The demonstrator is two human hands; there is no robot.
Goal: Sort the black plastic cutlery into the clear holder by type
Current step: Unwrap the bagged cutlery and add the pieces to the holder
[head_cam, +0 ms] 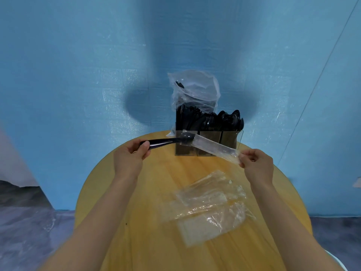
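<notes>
Left hand (130, 153) grips the handle end of a black spoon (166, 141), thumb on top, fingers curled under. Bowl end sits in the mouth of a clear sleeve wrapper (213, 146). Right hand (256, 161) pinches the far tail of that wrapper between thumb and fingertips. Both are held above the table, just in front of the clear holder (209, 142).

Handling: spoon is light, stiff, thin plastic, likely snaps if levered, so pull straight along its axis. Handle is the right grab point, narrow and glossy, so a firm pinch. Wrapper is limp, slick film that stretches and bunches; hold it at the sealed tail only.

Holder has three compartments, all well stocked: what look like knives on the left, forks in the middle, spoons on the right, though the dark heads blur together. This spoon probably goes right.

Empty wrappers (211, 204) are piled on the round wooden table (136, 222). A clear bag (195, 90) stands behind the holder.
</notes>
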